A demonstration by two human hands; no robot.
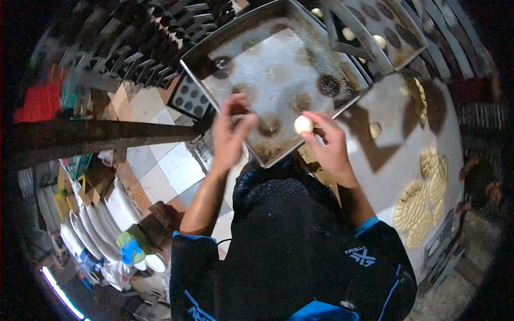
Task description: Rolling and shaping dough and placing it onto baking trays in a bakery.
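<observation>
A small pale dough ball [303, 124] is pinched between the thumb and fingers of my right hand [329, 140], over the near right edge of a square metal baking tray [257, 64]. The tray is worn, with dark round marks across its base, and shows no dough lying on it. My left hand [231, 136] hovers by the tray's near left edge, its fingers curved and apart with nothing visible in them. Slight motion blur softens those fingers.
On the pale worktable [396, 155] at right lie scored dough pieces [415, 208] and a small dough lump [375, 129]. Another tray [396, 32] stands far right, dough balls [379, 41] near it. A dark beam [107, 134] crosses at left above floor tiles; stacked white sacks [93, 230] lean below.
</observation>
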